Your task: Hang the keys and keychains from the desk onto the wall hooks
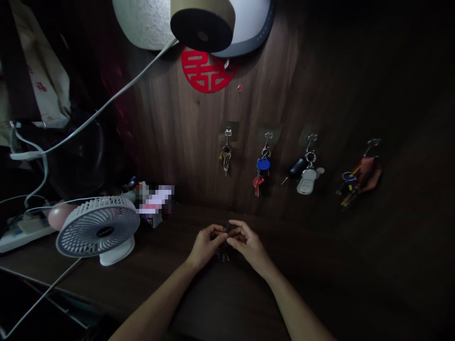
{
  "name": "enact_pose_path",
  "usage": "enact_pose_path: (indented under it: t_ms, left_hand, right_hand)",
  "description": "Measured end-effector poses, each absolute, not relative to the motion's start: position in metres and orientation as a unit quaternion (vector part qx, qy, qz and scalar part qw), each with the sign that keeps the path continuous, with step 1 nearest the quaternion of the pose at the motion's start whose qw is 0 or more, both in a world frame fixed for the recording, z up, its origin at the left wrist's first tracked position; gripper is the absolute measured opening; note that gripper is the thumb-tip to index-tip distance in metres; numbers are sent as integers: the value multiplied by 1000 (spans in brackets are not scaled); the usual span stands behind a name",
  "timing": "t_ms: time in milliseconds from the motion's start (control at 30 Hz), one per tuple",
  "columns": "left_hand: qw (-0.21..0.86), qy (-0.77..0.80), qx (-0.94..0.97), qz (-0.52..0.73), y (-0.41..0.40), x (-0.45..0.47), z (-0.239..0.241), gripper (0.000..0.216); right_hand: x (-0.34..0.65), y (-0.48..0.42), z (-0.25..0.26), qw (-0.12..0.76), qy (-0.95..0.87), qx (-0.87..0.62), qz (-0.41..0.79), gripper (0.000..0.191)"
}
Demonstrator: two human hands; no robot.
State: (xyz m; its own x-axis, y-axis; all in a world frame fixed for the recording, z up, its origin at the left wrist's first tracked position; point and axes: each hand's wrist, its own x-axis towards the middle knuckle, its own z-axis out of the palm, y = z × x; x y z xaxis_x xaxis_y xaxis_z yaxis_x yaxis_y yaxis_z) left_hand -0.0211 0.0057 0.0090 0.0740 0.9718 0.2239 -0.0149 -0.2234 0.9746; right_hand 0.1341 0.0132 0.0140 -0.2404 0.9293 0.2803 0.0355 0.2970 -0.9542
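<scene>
Low in the middle of the head view, a dark bunch of keys point(223, 257) hangs between my two hands over the wooden surface. My left hand point(209, 243) pinches it from the left with thumb and fingers. From the right, my right hand point(247, 242) has its fingers curled round the top of the same bunch, its thumb close to the left fingertips. Dim light and the fingers hide most of the ring. Above the hands, a small brass-coloured key bunch point(226, 157) and a key set with blue and red heads point(263, 164) hang from wall hooks.
Farther right hang a key ring with a grey fob point(307, 181) and a reddish pouch with keys point(368, 173). A white desk fan point(101, 232) and a power strip point(30, 233) stand at left. A cabled lamp point(202, 26) juts out above, near a red paper ornament point(208, 78).
</scene>
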Motion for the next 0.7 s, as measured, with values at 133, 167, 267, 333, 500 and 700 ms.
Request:
enact_pose_path:
  t_ms: [133, 167, 267, 333, 500, 700]
  left_hand:
    - [436, 438, 581, 529, 5, -21, 9, 24]
    - [428, 443, 586, 527, 5, -21, 9, 23]
    - [409, 457, 596, 519, 6, -21, 8, 21]
    - [408, 459, 598, 516, 6, -21, 8, 20]
    - [409, 455, 596, 520, 5, -22, 8, 20]
    - [385, 447, 610, 529, 6, -23, 8, 17]
  right_hand:
    - [133, 13, 12, 482, -640, -382, 460, 43]
    - [133, 14, 11, 481, -644, -383, 455, 43]
    - [133, 14, 10, 483, -662, -390, 421, 41]
    - [134, 14, 11, 483, -671, -398, 398, 39]
    - [136, 13, 14, 475, -682, -415, 371, 36]
    - [136, 15, 15, 526, -656, -419, 342, 32]
